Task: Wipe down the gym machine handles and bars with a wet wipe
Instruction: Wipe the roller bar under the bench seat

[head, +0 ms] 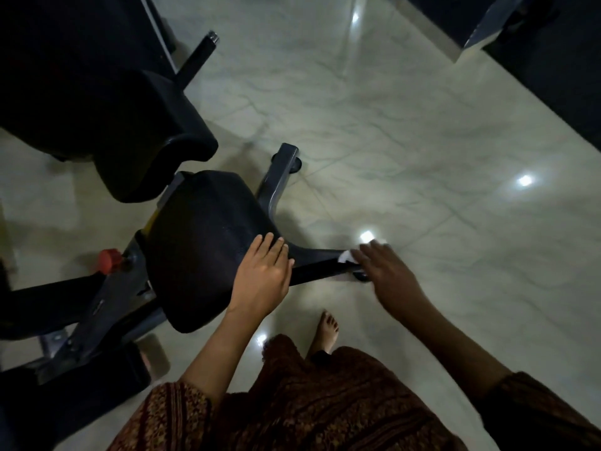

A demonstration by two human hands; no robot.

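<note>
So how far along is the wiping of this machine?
What's done can't be told in this dim light. In hand: the right hand has the wet wipe on the lower frame bar, the left hand resting on the seat pad. Probably left: the other floor bar and the chrome-tipped handle.

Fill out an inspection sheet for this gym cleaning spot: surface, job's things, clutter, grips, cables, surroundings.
Surface: pale glossy tiled floor with reflected light spots.
Job's things: white wet wipe on the end of the machine's dark base bar; black seat pad; red knob.
Clutter: nothing seen.
Grips: left hand lies flat on the seat pad's edge; right hand, blurred, presses the wet wipe on the base bar.
Cables: nothing seen.
Surroundings: second black pad behind the seat; dark equipment at upper right; the person's bare foot on the floor.
</note>
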